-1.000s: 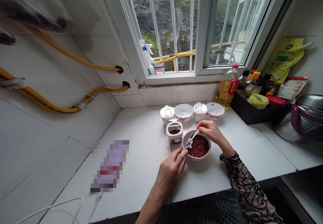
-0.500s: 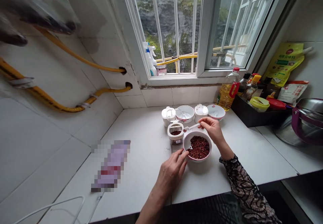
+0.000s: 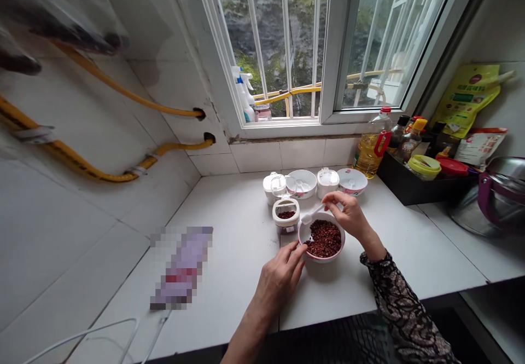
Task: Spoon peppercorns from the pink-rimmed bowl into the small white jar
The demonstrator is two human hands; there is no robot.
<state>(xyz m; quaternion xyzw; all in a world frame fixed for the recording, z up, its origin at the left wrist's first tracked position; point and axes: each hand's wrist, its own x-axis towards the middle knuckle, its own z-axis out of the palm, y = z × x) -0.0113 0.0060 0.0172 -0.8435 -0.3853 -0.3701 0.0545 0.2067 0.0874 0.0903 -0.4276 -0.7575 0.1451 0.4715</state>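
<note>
My right hand (image 3: 346, 214) pinches the handle of a small white spoon (image 3: 307, 218) over the far left rim of a bowl. That white bowl (image 3: 302, 236), pink at the rim, holds dark red dried peppercorns (image 3: 326, 239), with some bare wall at its left. My left hand (image 3: 283, 276) has its fingertips closed on the bowl's near left rim, steadying it. Just behind and left of the bowl stands an open seasoning jar (image 3: 286, 223) with its lid raised and similar peppercorns inside. Whether the spoon holds anything is unclear.
Behind stand two white lidded jars (image 3: 327, 182) and two flowered bowls (image 3: 353, 182). An oil bottle (image 3: 371, 148), a black box (image 3: 404, 184) of condiments and a metal pot (image 3: 471, 205) are at the right. A blurred purple object (image 3: 184, 265) with a white cable lies left.
The spoon has moved from beside the open jar to the bowl's far left rim, its head now lower and turned. My left hand stays at the bowl.
</note>
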